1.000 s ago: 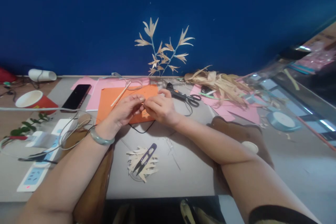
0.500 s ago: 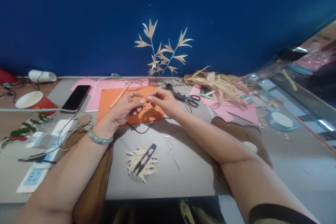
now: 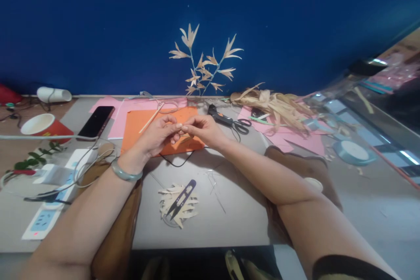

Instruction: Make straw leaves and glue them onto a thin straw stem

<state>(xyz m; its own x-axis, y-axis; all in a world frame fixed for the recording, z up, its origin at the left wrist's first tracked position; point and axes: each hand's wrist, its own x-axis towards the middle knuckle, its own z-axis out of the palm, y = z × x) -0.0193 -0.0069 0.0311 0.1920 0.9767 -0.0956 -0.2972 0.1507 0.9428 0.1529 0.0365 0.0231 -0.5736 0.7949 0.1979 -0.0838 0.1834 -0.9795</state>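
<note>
My left hand [image 3: 158, 134] and my right hand [image 3: 202, 129] meet fingertip to fingertip above an orange sheet [image 3: 144, 119] on the grey table [image 3: 229, 223]. Both pinch a small thin piece between thumb and fingers; it is too small to name. A green bangle [image 3: 125, 172] sits on my left wrist. Nearer to me lie purple thread snips [image 3: 180, 193] on a pile of cut pale leaf pieces [image 3: 170, 204]. A few thin wires [image 3: 215, 186] lie to the right of the pile.
A dried-leaf branch [image 3: 205, 65] stands against the blue wall. Scissors [image 3: 239, 125], dry husks [image 3: 278, 105], pink paper [image 3: 302, 140] and a ribbon roll [image 3: 352, 151] lie right. A phone [image 3: 96, 121], red cup [image 3: 41, 124], power strip [image 3: 49, 210] and cables lie left.
My right hand lifted and opened from a tight curl over the sheet, drew slightly apart from the left, then closed in again until the fingertips touch.
</note>
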